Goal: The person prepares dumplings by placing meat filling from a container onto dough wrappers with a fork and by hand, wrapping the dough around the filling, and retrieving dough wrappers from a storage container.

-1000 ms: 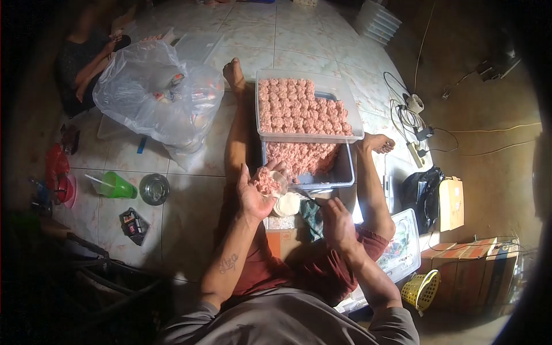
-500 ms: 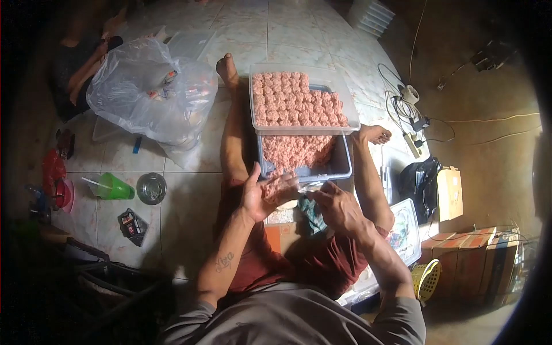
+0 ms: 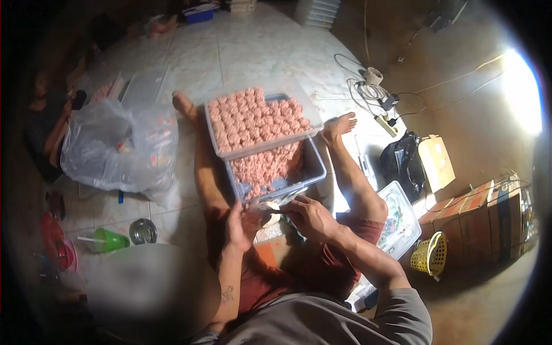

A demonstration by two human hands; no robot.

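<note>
My left hand (image 3: 240,229) is curled around a pale wrapper (image 3: 261,208), blurred and partly hidden by its fingers. Against it, my right hand (image 3: 310,217) grips a thin dark tool (image 3: 277,211). Just beyond the hands lies a grey-blue tub (image 3: 318,164) with loose pink minced filling (image 3: 267,168). Resting across its far part, a clear tray (image 3: 313,118) holds rows of pink balls (image 3: 244,118). Below the hands, between the legs, is a cardboard box (image 3: 275,251), partly covered by the arms.
Left are a plastic bag (image 3: 118,152), green cup (image 3: 109,240), glass ashtray (image 3: 143,232) and a seated person (image 3: 49,123). A blurred round shape (image 3: 152,293) covers the lower left. Right are cables (image 3: 368,92), a lidded container (image 3: 397,221), yellow basket (image 3: 429,254) and boxes (image 3: 474,221).
The view has swung, shifting the tubs left and tilting them. My right hand has come in to meet my left, which has turned its wrapper inward. The blurred round shape has appeared.
</note>
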